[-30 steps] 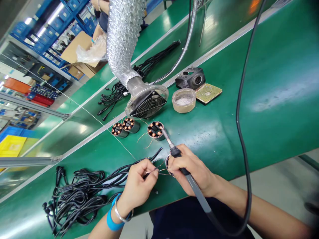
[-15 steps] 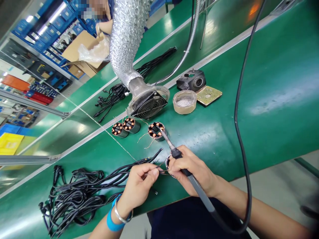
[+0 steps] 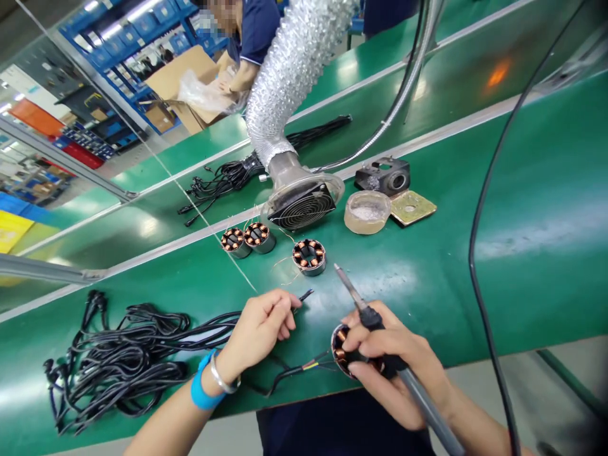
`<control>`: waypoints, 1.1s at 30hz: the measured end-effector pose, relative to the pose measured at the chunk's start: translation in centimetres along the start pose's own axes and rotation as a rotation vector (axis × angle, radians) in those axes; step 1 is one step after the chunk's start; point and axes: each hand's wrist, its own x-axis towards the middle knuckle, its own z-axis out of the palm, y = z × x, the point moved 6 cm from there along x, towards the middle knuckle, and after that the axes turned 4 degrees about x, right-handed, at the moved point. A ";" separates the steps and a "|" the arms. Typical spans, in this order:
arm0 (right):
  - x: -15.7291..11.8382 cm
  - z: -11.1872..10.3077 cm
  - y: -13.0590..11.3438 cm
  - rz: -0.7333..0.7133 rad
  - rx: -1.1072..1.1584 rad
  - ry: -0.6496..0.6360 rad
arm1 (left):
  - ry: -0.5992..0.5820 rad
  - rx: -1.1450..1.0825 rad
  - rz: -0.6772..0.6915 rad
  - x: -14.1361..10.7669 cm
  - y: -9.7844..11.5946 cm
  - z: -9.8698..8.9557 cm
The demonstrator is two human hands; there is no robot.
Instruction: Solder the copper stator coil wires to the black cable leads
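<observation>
My right hand [image 3: 399,354] holds a soldering iron [image 3: 370,316], its tip pointing up and left, and its fingers also grip a stator ring [image 3: 338,354] with copper coils. A black cable [image 3: 289,373] with coloured wires runs to that ring. My left hand [image 3: 266,323], with a blue band and a silver bangle at the wrist, has its fingers curled at the stripped end of a black cable [image 3: 306,294]. Another stator [image 3: 309,256] stands on the green bench, beyond the iron's tip. Two more stators [image 3: 258,235] stand side by side to its left.
A fume duct [image 3: 299,202] hangs over the bench's rear. Behind the hands on the right are a round dish [image 3: 367,212], a sponge plate [image 3: 413,208] and a dark iron stand [image 3: 384,175]. Looped black cables [image 3: 118,361] lie left. A person [image 3: 247,50] works beyond.
The iron has left the standing stator and drawn back right. My left hand has let go of the thin wires by the held stator and moved to a cable end. The view has shifted.
</observation>
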 end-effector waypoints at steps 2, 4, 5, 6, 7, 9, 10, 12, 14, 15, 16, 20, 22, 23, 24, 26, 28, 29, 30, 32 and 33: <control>0.1 -1.0 0.2 0.021 -0.041 0.083 | 0.151 0.289 0.096 1.3 1.5 -1.0; 0.4 -2.0 1.0 0.042 -0.139 0.142 | 0.249 0.582 0.180 2.7 3.0 -1.5; 0.7 -2.4 1.5 0.056 -0.198 0.151 | 0.271 0.699 0.210 3.4 3.5 -1.5; 1.0 -2.7 2.1 0.074 -0.258 0.148 | 0.276 0.785 0.231 4.0 3.9 -1.4; 1.4 -3.0 2.7 0.087 -0.320 0.135 | 0.270 0.841 0.243 4.5 4.1 -1.2; 2.3 -3.3 4.0 0.090 -0.427 0.068 | 0.256 0.891 0.254 5.0 4.2 -0.7; 2.8 -3.3 4.7 0.087 -0.462 0.023 | 0.250 0.896 0.258 4.9 4.2 -0.3; 3.5 -3.0 5.8 0.073 -0.479 -0.066 | 0.218 0.870 0.277 4.2 4.3 0.6; 4.0 -2.6 6.7 0.056 -0.438 -0.138 | 0.134 0.789 0.325 3.3 4.7 1.5; 4.2 -2.3 6.9 0.048 -0.407 -0.164 | 0.086 0.730 0.353 2.9 5.1 1.8; 4.3 -2.1 7.1 0.040 -0.373 -0.187 | 0.053 0.670 0.374 2.6 5.5 1.9; 4.1 -2.1 7.1 0.011 -0.291 -0.199 | 0.165 0.672 0.307 3.6 6.2 -0.7; 3.7 -2.6 7.0 0.018 -0.295 -0.168 | 0.186 0.806 0.257 4.9 5.8 -1.8; 3.5 -3.0 6.9 0.029 -0.300 -0.153 | 0.161 0.856 0.250 5.6 5.5 -2.0; 3.3 -3.2 6.9 0.039 -0.307 -0.144 | 0.133 0.882 0.254 6.1 5.2 -2.0; 2.9 -3.5 6.8 0.042 -0.313 -0.145 | 0.103 0.891 0.280 6.8 4.8 -2.0; 2.9 -3.4 6.7 0.028 -0.312 -0.157 | 0.091 0.906 0.305 7.2 4.8 -2.0; 2.9 -3.2 6.7 0.025 -0.313 -0.161 | 0.078 0.920 0.316 7.3 4.9 -2.0; 2.9 -3.1 6.7 0.025 -0.314 -0.163 | 0.059 0.930 0.323 7.4 5.0 -2.1; 3.1 -2.9 6.8 0.034 -0.317 -0.164 | -0.001 0.910 0.325 7.3 5.1 -2.3; 3.1 -2.8 6.8 0.037 -0.317 -0.166 | -0.038 0.883 0.324 7.2 5.1 -2.4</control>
